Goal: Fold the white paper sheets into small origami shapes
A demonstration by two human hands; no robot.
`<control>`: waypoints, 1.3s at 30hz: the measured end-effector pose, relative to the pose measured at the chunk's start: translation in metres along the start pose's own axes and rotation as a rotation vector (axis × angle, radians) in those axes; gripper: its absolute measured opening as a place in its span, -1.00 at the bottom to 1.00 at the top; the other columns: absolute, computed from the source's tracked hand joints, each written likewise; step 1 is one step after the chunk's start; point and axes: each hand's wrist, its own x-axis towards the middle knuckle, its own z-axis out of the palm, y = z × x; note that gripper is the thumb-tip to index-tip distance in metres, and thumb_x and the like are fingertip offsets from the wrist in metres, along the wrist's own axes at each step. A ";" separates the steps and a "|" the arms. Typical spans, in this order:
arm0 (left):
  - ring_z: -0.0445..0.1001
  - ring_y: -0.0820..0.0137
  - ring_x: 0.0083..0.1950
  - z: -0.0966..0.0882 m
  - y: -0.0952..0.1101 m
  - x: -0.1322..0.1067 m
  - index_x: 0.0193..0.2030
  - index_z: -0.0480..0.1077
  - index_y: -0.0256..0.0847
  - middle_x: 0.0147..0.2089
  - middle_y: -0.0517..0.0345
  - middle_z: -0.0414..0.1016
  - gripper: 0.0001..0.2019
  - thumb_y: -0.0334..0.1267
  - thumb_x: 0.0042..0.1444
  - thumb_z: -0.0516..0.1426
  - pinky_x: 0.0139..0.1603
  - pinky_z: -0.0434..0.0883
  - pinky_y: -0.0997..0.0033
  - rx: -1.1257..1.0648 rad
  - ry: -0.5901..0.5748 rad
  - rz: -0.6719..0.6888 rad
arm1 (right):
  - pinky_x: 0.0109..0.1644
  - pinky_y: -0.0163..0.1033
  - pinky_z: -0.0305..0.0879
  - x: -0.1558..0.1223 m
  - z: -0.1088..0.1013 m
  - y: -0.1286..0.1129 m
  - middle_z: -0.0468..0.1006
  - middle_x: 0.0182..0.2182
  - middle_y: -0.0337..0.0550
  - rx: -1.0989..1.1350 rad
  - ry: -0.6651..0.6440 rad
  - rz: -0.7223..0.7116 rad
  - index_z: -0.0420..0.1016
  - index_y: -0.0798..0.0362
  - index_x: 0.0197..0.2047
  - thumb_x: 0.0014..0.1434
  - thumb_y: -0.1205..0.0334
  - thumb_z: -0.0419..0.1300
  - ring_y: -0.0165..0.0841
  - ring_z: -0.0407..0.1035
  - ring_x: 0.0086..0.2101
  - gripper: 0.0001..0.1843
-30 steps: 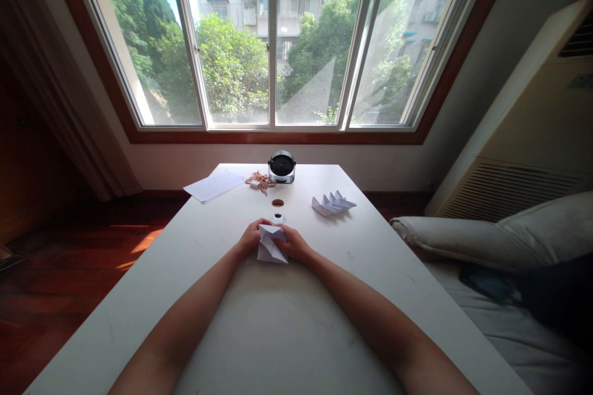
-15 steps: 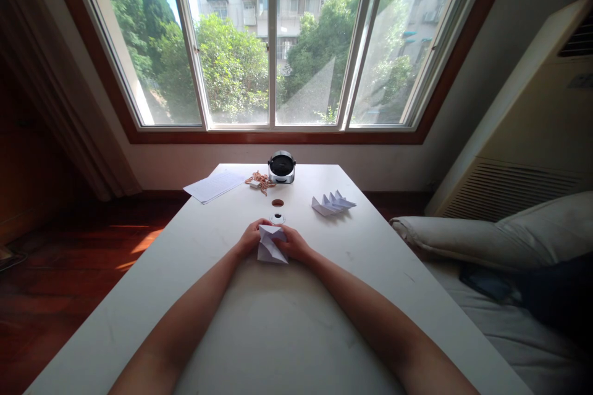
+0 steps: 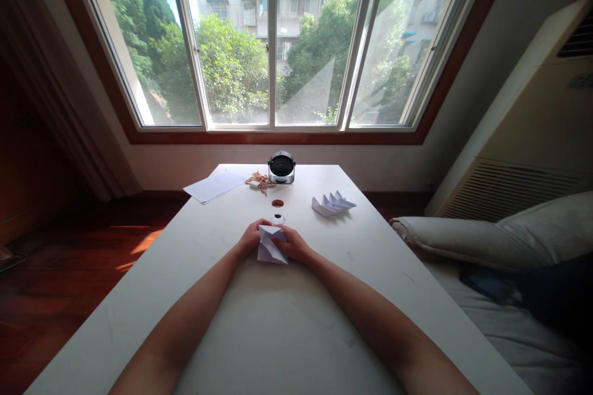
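A partly folded white paper [image 3: 270,247] lies on the white table [image 3: 287,321] in the middle, with pointed flaps. My left hand [image 3: 251,237] grips its left upper edge with curled fingers. My right hand [image 3: 293,244] presses and pinches its right side. Both forearms rest on the table. Beyond the paper sit a small round cap [image 3: 277,218] and a round hole [image 3: 277,202] in the tabletop.
Several folded paper pieces [image 3: 332,203] lie in a row at the far right of the table. A small black fan [image 3: 281,167], a tangle of orange cord [image 3: 260,181] and a sheet of paper [image 3: 215,184] sit at the far end. A bed with a pillow [image 3: 491,234] adjoins the right side.
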 end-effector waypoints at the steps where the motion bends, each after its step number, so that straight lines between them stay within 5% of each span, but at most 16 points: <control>1: 0.51 0.32 -0.25 0.000 0.000 0.000 -0.21 0.49 -0.28 -0.23 0.07 0.58 -0.72 -0.31 -0.14 0.26 -0.17 0.39 0.39 0.004 0.004 -0.003 | -0.03 -0.16 0.40 0.000 0.000 0.000 0.59 -0.06 -0.11 -0.002 -0.001 0.002 0.45 -0.01 0.16 0.19 0.24 0.22 -0.25 0.48 -0.14 -0.56; 39: 0.52 0.28 -0.20 0.000 0.002 -0.001 -0.19 0.50 -0.28 -0.21 0.04 0.59 -0.72 -0.28 -0.11 0.27 -0.14 0.40 0.37 0.029 -0.006 0.024 | -0.01 -0.18 0.38 0.000 0.000 -0.001 0.58 -0.06 -0.12 -0.018 0.006 -0.014 0.45 -0.03 0.14 0.19 0.26 0.22 -0.24 0.46 -0.13 -0.57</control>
